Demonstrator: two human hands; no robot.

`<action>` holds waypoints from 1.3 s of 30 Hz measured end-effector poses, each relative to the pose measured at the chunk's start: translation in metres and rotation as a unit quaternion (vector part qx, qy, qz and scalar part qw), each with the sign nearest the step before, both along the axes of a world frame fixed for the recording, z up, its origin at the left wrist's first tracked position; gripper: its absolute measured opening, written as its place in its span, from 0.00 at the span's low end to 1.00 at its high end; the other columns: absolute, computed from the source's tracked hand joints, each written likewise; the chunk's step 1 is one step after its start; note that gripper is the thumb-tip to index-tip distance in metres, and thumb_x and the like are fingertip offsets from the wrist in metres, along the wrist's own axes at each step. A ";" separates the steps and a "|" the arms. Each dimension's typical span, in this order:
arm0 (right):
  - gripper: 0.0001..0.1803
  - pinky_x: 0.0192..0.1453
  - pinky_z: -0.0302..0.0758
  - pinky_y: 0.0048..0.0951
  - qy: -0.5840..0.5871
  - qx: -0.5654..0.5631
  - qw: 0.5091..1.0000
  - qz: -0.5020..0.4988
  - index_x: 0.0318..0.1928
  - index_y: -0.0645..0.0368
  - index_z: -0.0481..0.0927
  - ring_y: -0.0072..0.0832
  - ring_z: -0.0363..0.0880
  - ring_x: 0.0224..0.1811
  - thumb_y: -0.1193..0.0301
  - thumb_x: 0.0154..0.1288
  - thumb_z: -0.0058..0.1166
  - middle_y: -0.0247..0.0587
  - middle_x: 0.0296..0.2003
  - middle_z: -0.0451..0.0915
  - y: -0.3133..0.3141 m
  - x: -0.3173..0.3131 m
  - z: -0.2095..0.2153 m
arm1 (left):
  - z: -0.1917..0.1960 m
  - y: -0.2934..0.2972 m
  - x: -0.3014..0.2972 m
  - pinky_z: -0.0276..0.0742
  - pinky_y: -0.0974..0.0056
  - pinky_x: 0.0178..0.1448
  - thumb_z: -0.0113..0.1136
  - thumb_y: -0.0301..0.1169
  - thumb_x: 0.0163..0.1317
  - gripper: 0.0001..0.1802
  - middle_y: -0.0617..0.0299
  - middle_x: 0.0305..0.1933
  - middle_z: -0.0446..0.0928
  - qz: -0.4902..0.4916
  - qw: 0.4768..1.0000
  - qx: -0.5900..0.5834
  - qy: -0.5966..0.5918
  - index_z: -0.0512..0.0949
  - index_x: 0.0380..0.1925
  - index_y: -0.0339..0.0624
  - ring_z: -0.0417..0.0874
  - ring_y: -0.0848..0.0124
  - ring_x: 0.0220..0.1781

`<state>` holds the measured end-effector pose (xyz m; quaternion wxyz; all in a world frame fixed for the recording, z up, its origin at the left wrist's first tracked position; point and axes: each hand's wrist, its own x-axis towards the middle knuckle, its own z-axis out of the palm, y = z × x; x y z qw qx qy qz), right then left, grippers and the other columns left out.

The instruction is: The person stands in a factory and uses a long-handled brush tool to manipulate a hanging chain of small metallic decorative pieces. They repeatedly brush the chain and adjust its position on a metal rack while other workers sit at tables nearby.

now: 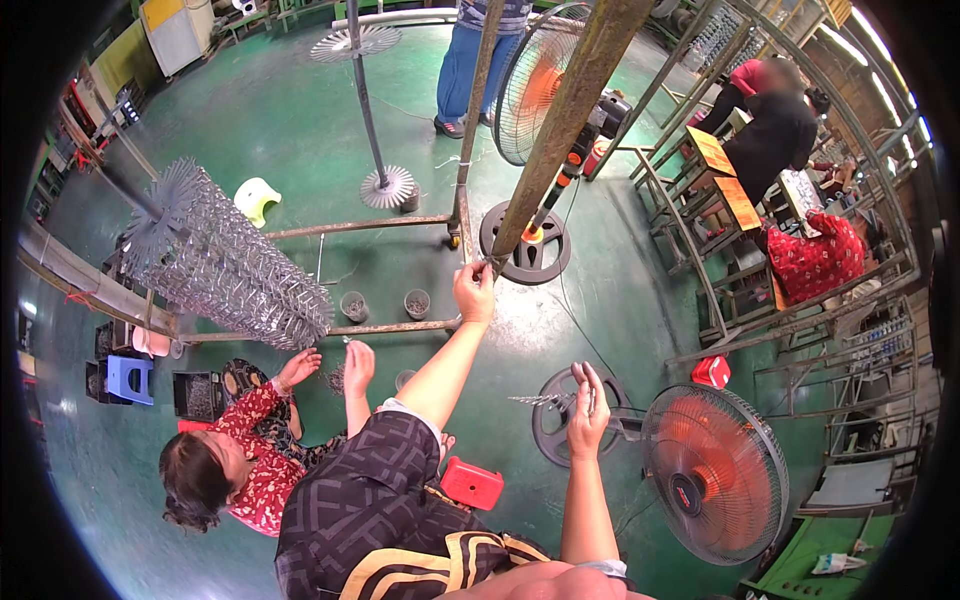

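Observation:
My left hand [474, 292] is raised at the lower end of a rusty metal post [560, 130]. Its fingers are pinched together against the post; whatever may be between them is too small to make out. My right hand [589, 412] is held up to the right, fingers pointing upward. Thin silvery metal pieces [537, 399] stick out from it toward the left. Left of me hangs a long rack thick with small shiny metal parts [235, 265]. A seated co-worker in a red patterned top [262, 465] reaches both hands toward its lower end.
Two fans, one standing [540, 85] and one lower at right [715, 475], flank my right side. A red stool [472, 484] is close by. Clear cups of small parts [417, 303] stand near the frame's rail [370, 226]. Other people work at tables at right.

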<state>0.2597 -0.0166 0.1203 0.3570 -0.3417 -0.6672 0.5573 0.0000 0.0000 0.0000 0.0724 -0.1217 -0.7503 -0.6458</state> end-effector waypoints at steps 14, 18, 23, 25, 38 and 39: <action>0.17 0.60 0.66 0.28 -0.021 0.013 1.000 -0.001 0.56 0.67 0.69 0.29 0.74 0.54 0.75 0.70 0.40 0.49 0.49 0.77 0.006 0.004 0.000 | -0.006 -0.001 -0.008 0.69 0.57 0.42 0.62 0.29 0.48 0.05 0.60 0.28 0.77 -0.027 0.974 -0.156 0.163 0.77 0.25 0.43 0.74 0.60 0.35; 0.16 0.58 0.67 0.26 -0.030 0.005 0.999 -0.011 0.55 0.66 0.70 0.27 0.74 0.52 0.74 0.70 0.41 0.47 0.48 0.78 0.006 0.004 0.005 | -0.002 -0.002 -0.010 0.68 0.57 0.42 0.61 0.30 0.48 0.05 0.63 0.28 0.77 -0.060 0.965 -0.189 0.174 0.76 0.25 0.45 0.74 0.61 0.36; 0.16 0.57 0.67 0.25 -0.021 0.002 1.000 -0.017 0.55 0.65 0.70 0.26 0.75 0.51 0.74 0.69 0.42 0.47 0.47 0.79 0.012 0.005 -0.004 | -0.001 -0.004 -0.012 0.65 0.58 0.42 0.62 0.31 0.48 0.05 0.65 0.30 0.77 -0.076 0.964 -0.188 0.171 0.78 0.26 0.47 0.74 0.63 0.37; 0.16 0.57 0.68 0.26 -0.019 0.014 1.000 -0.011 0.55 0.65 0.71 0.26 0.75 0.51 0.75 0.69 0.43 0.46 0.46 0.79 0.013 0.003 -0.001 | 0.021 -0.012 -0.004 0.67 0.57 0.41 0.63 0.30 0.48 0.05 0.64 0.31 0.77 -0.086 0.976 -0.144 0.141 0.79 0.26 0.45 0.75 0.63 0.36; 0.18 0.48 0.73 0.33 -0.109 0.055 0.979 0.166 0.46 0.62 0.75 0.41 0.77 0.47 0.83 0.53 0.45 0.48 0.43 0.78 0.014 0.013 0.007 | 0.183 -0.047 0.093 0.71 0.62 0.39 0.63 0.34 0.47 0.08 0.67 0.26 0.68 -0.709 0.602 -0.026 0.367 0.77 0.29 0.53 0.72 0.66 0.34; 0.18 0.47 0.73 0.32 -0.105 0.057 0.977 0.175 0.46 0.62 0.75 0.41 0.78 0.47 0.83 0.53 0.46 0.48 0.43 0.78 0.013 0.013 0.010 | 0.183 -0.047 0.093 0.71 0.62 0.39 0.63 0.34 0.47 0.08 0.66 0.26 0.69 -0.714 0.595 -0.024 0.369 0.77 0.29 0.52 0.73 0.66 0.34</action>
